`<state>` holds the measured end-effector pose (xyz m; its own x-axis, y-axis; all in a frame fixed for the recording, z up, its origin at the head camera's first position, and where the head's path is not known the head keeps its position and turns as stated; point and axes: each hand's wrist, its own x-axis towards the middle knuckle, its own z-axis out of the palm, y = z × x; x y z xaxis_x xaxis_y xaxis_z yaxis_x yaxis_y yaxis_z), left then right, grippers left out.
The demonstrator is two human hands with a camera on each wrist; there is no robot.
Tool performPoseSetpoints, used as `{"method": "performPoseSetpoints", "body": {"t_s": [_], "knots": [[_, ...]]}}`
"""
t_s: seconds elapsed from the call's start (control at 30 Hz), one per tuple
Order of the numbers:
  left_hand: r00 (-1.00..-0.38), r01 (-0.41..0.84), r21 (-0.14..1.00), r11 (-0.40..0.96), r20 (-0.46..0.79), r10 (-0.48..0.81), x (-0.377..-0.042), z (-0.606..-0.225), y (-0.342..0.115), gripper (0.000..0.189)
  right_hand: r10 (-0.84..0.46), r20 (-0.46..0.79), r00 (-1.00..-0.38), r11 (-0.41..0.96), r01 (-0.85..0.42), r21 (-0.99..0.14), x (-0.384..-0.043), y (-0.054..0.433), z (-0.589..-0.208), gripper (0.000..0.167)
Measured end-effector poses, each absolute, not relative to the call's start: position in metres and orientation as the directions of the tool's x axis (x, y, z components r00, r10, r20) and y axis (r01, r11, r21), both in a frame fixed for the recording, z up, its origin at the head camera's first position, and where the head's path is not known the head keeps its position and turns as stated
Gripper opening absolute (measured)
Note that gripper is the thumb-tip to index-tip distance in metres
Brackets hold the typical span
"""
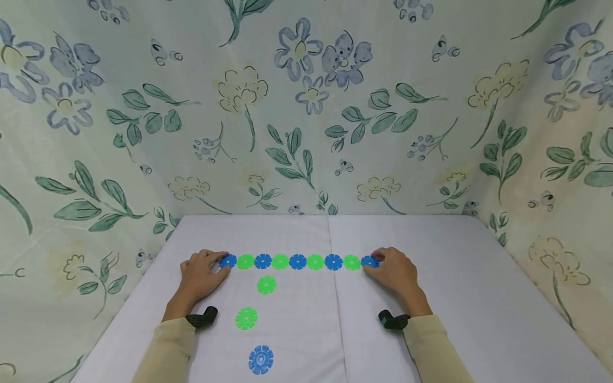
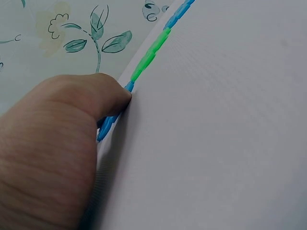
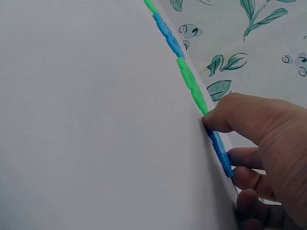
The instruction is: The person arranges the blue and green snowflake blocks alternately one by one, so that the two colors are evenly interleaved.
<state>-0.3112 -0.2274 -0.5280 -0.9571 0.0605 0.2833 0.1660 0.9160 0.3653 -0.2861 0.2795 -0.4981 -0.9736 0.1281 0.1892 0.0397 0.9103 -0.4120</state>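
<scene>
A straight row of flower-shaped plastic discs, blue and green by turns, runs across the white table. My left hand [image 1: 198, 274] pinches the blue disc [image 1: 229, 260] at the row's left end between thumb and fingers. At the other end my right hand [image 1: 398, 271] pinches another blue disc [image 1: 369, 261]. Between them sit several discs edge to edge, such as the green disc [image 1: 315, 261] and the blue disc [image 1: 298, 261] near the middle. Both wrist views show the row edge-on, with the left thumb [image 2: 112, 93] and the right thumb [image 3: 223, 115] against the end discs.
Nearer than the row lie two loose green discs [image 1: 266, 284] and a loose blue disc [image 1: 261, 359]. The white cloth [image 1: 292, 229] has a crease running front to back. Floral curtains [image 1: 306, 127] hang behind the table and along both sides.
</scene>
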Motion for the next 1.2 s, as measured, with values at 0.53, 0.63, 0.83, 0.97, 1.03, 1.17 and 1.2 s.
{"method": "performPoseSetpoints", "body": {"t_s": [0.53, 0.63, 0.83, 0.97, 1.03, 1.17, 1.2], "knots": [[-0.960, 0.170, 0.370, 0.913, 0.272, 0.068, -0.3118, -0.5264, -0.2283, 0.049, 0.107, 0.177, -0.978, 0.906, 0.023, -0.423, -0.2862, 0.2819, -0.4989, 0.050], [-0.960, 0.168, 0.378, 0.911, 0.271, 0.065, -0.3110, -0.5256, -0.2276, 0.049, 0.100, 0.179, -0.979, 0.908, 0.016, -0.420, -0.2858, 0.2824, -0.4987, 0.050], [-0.961, 0.168, 0.377, 0.911, 0.270, 0.065, -0.3103, -0.5250, -0.2282, 0.048, 0.099, 0.177, -0.979, 0.906, 0.015, -0.423, -0.2843, 0.2814, -0.4986, 0.049], [-0.961, 0.166, 0.374, 0.912, 0.269, 0.064, -0.3104, -0.5246, -0.2277, 0.048, 0.094, 0.178, -0.980, 0.906, 0.010, -0.423, -0.2844, 0.2821, -0.4987, 0.048], [-0.961, 0.164, 0.374, 0.913, 0.268, 0.063, -0.3103, -0.5243, -0.2273, 0.048, 0.090, 0.176, -0.980, 0.907, 0.008, -0.421, -0.2848, 0.2826, -0.4991, 0.048], [-0.962, 0.163, 0.373, 0.913, 0.267, 0.062, -0.3102, -0.5246, -0.2272, 0.048, 0.080, 0.169, -0.982, 0.907, 0.001, -0.421, -0.2850, 0.2835, -0.4986, 0.049], [-0.961, 0.163, 0.373, 0.914, 0.268, 0.062, -0.3102, -0.5247, -0.2271, 0.048, 0.080, 0.166, -0.983, 0.907, 0.002, -0.421, -0.2848, 0.2834, -0.4981, 0.049]]}}
